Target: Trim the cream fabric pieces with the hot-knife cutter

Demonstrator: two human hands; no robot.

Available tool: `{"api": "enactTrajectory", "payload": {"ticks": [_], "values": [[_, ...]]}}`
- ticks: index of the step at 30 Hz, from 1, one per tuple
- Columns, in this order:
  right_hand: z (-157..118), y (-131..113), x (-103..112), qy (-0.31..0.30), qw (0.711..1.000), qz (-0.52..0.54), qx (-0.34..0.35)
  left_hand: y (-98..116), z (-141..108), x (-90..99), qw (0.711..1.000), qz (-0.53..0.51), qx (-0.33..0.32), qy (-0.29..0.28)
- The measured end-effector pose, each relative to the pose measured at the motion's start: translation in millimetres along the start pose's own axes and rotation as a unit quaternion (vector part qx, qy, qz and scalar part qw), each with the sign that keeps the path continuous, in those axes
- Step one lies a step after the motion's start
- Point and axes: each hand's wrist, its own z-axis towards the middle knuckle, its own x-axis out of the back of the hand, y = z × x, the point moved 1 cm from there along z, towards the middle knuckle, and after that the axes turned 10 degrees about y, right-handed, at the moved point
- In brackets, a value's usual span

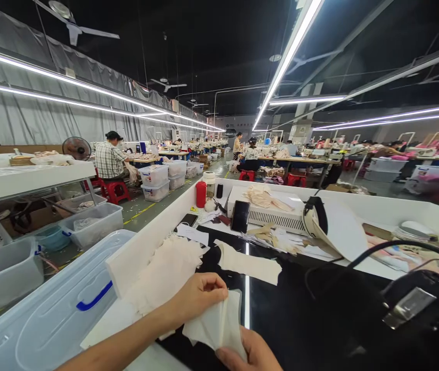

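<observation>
Between my two hands is a small cream fabric piece (pixel 213 324), held up over the black tabletop (pixel 296 314). My left hand (pixel 199 296) pinches its upper edge with thumb and fingertips. At the lower right corner, my right hand (pixel 252 350) grips the cloth, its thumb on top; part of this hand is cut off by the frame's bottom edge. Beyond them lies a single flat cream fabric strip (pixel 248 262). Left of my left hand spreads a pile of cream fabric pieces (pixel 168 268).
A smartphone (pixel 240 216) leans against a white machine box (pixel 277 206) near a red container (pixel 201 195). On the right sits a dark clamp-like device (pixel 416 299) with a black cable. A lidded plastic bin (pixel 60 314) stands to the left. Co-workers sit farther back.
</observation>
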Motion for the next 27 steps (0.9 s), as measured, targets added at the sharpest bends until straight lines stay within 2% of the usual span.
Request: {"api": "enactTrajectory", "payload": {"ticks": [2,4,7,9,12,15,18,22,24,27], "values": [[4,5,14,0.059,0.995,-0.066,0.038,8,3,1.7,0.995,0.048,-0.091,0.018],[7,13,31,0.114,0.979,-0.151,0.070,13,4,0.8,0.963,0.137,-0.229,0.029],[12,24,56,0.171,0.928,-0.305,0.128,3,0,-9.4,0.856,0.285,-0.431,-0.013],[15,31,67,0.191,0.894,-0.376,0.150,-15,-5,-19.9,0.796,0.342,-0.496,-0.056],[18,41,76,0.203,0.872,-0.420,0.149,-43,-12,-34.3,0.762,0.400,-0.502,-0.085],[17,48,80,0.225,0.851,-0.452,0.147,-58,-17,-42.0,0.769,0.411,-0.483,-0.081],[9,50,82,0.247,0.834,-0.469,0.154,-63,-20,-43.6,0.777,0.403,-0.477,-0.079],[-21,48,72,0.226,0.833,-0.467,0.190,-65,-20,-41.0,0.789,0.394,-0.466,-0.072],[-42,46,64,0.201,0.831,-0.460,0.240,-67,-21,-39.3,0.798,0.389,-0.455,-0.075],[-73,42,55,0.196,0.808,-0.452,0.323,-67,-21,-37.6,0.809,0.378,-0.443,-0.083]]}}
